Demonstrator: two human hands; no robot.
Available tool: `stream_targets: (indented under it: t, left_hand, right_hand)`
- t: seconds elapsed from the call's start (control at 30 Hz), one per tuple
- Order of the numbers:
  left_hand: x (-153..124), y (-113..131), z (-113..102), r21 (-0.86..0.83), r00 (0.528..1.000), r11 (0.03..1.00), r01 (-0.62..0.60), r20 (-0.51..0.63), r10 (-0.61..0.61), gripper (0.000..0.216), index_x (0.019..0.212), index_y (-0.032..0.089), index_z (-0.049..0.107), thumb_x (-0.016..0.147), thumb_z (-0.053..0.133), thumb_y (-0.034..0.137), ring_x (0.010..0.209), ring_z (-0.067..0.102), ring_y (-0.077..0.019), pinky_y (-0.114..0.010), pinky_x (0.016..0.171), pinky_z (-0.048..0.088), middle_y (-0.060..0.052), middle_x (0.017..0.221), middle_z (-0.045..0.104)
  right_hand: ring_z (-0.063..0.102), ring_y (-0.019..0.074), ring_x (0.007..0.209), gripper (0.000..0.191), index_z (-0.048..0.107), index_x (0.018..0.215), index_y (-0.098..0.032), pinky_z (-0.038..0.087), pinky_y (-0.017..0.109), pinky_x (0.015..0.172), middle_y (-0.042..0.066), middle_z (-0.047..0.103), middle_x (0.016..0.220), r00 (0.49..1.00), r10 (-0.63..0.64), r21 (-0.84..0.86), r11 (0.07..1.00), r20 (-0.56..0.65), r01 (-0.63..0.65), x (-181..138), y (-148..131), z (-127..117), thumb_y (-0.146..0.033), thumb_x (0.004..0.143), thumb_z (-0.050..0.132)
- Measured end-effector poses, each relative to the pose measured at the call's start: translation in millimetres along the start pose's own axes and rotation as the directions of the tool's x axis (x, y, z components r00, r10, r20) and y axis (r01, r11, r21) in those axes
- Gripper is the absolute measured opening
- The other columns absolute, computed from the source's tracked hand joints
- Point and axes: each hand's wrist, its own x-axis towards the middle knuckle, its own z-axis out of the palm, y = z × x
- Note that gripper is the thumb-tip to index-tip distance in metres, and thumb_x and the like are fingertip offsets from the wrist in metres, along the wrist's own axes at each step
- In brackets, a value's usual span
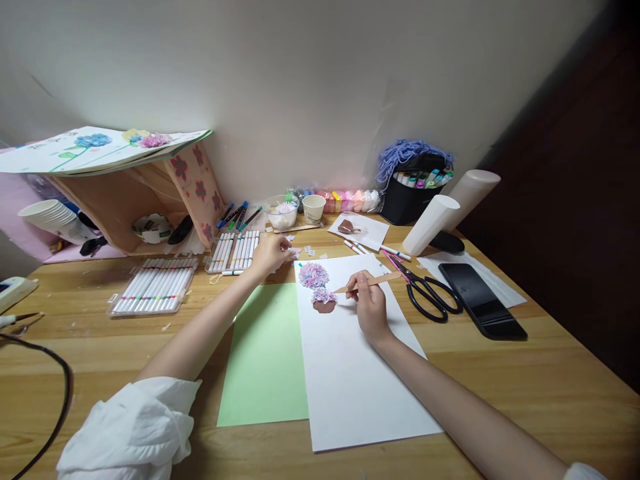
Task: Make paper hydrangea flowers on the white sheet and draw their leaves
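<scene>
Running back to a plain, pale wall [280, 100], the wooden desk [125, 353] has a dark surface [575, 200] beyond its right edge. Midway between its left and right edges, a white sheet [365, 393] overlaps the right side of a green sheet [265, 360]. At the white sheet's far left corner sits a round, crinkled cluster [314, 275] of pink, lilac and blue, with a smaller lilac tuft [325, 295] below it over a brown, bowl-like shape [325, 307]. The right hand [369, 305] pinches a flat tan wooden stick [384, 279] between thumb and fingers, above the white sheet. The stick's long axis crosses the sheet: its narrow tip points at the left edge, just beside the tuft, and its other end lies past the right edge, slightly farther back. The left hand [270, 253] curls its fingers over loose scraps [309, 251] near the sheet's far left corner; whether they pinch one, I cannot tell.
</scene>
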Motion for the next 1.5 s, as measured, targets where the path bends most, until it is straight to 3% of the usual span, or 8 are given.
stream_targets:
  t: [0.27, 0.53, 0.7, 0.77, 0.87, 1.1, 1.33, 1.5]
  left_hand:
    - [-2, 5, 2, 0.133, 0.997, 0.99, -0.035, 0.066, 0.027, 0.006, 0.062, 0.021, 0.071, 0.067, 0.069, 0.023, 0.078, 0.063, -0.0237, -0.03, 0.071, 0.044, -0.006, 0.075, 0.072]
    - [-3, 9, -10, -0.018, 0.996, 1.0, 0.003, 0.086, -0.002, 0.019, 0.077, 0.015, 0.072, 0.077, 0.062, 0.032, 0.075, 0.064, -0.0195, -0.027, 0.065, 0.045, -0.007, 0.08, 0.073]
    - [-40, 34, -13, -0.325, 0.944, 0.943, 0.068, 0.326, 0.044, 0.023, 0.073, 0.015, 0.073, 0.069, 0.071, 0.038, 0.07, 0.063, -0.0161, -0.024, 0.063, 0.046, -0.004, 0.076, 0.073]
    - [-60, 46, -4, -0.361, 0.896, 0.93, 0.064, 0.431, 0.105, 0.021, 0.069, 0.017, 0.073, 0.067, 0.073, 0.039, 0.072, 0.063, -0.017, -0.025, 0.064, 0.045, -0.004, 0.074, 0.072]
    - [-81, 62, 14, -0.399, 0.863, 0.916, 0.037, 0.475, 0.172, 0.016, 0.071, 0.019, 0.074, 0.068, 0.073, 0.034, 0.076, 0.063, -0.0177, -0.026, 0.068, 0.045, -0.003, 0.078, 0.073]
    - [-80, 76, 35, -0.083, 0.956, 0.991, -0.104, 0.267, 0.122, 0.008, 0.067, 0.02, 0.074, 0.068, 0.073, 0.028, 0.093, 0.055, -0.024, -0.031, 0.075, 0.045, -0.007, 0.083, 0.064]
    - [-80, 79, 33, 0.0, 0.957, 0.992, -0.129, 0.262, 0.124, 0.009, 0.069, 0.02, 0.074, 0.071, 0.066, 0.025, 0.093, 0.052, -0.0243, -0.033, 0.076, 0.045, -0.008, 0.085, 0.058]
    - [-80, 80, 33, 0.035, 0.957, 0.991, -0.132, 0.266, 0.118, 0.012, 0.068, 0.019, 0.072, 0.071, 0.066, 0.028, 0.09, 0.053, -0.0242, -0.032, 0.073, 0.045, -0.008, 0.083, 0.058]
  right_hand:
    - [0.046, 0.0123, 0.056, 0.039, 0.047, 0.07, -0.021, 0.037, 0.026, 0.056, -0.003, 0.046, 0.062, 1.0, -0.014, -0.004, 1.0, 0.003, 0.014, 0, -1, 0, -0.048, 0.095, 0.036]
    - [0.047, 0.0116, 0.057, 0.038, 0.047, 0.07, -0.021, 0.039, 0.025, 0.058, -0.003, 0.046, 0.064, 1.0, -0.023, 0.031, 0.999, -0.015, 0.023, 0, 0, 0, -0.047, 0.095, 0.037]
    - [0.047, 0.011, 0.054, 0.038, 0.045, 0.068, -0.021, 0.039, 0.025, 0.054, -0.003, 0.046, 0.064, 0.993, -0.04, 0.039, 0.998, -0.108, 0.045, 3, -2, -3, -0.048, 0.094, 0.037]
    - [0.046, 0.0109, 0.052, 0.038, 0.045, 0.067, -0.021, 0.039, 0.025, 0.052, -0.003, 0.046, 0.063, 0.989, -0.037, 0.033, 0.999, -0.146, 0.042, 4, -4, -5, -0.049, 0.093, 0.038]
    - [0.046, 0.0109, 0.05, 0.039, 0.044, 0.064, -0.022, 0.038, 0.024, 0.05, -0.003, 0.046, 0.061, 0.983, -0.047, 0.018, 0.999, -0.179, 0.051, 4, -5, -7, -0.048, 0.093, 0.038]
    - [0.043, 0.0123, 0.048, 0.041, 0.042, 0.062, -0.023, 0.036, 0.026, 0.05, -0.003, 0.042, 0.053, 0.99, -0.12, -0.139, 0.984, -0.076, 0.109, -2, -5, -8, -0.045, 0.095, 0.034]
    - [0.046, 0.0149, 0.054, 0.037, 0.041, 0.064, -0.024, 0.037, 0.029, 0.059, -0.002, 0.045, 0.057, 0.98, -0.182, -0.402, 0.894, 0.075, 0.197, -6, -12, -7, -0.037, 0.097, 0.03]
    - [0.049, 0.0164, 0.055, 0.035, 0.042, 0.066, -0.024, 0.037, 0.029, 0.06, -0.001, 0.048, 0.056, 0.977, -0.186, -0.464, 0.86, 0.105, 0.213, -5, -13, -6, -0.036, 0.097, 0.03]
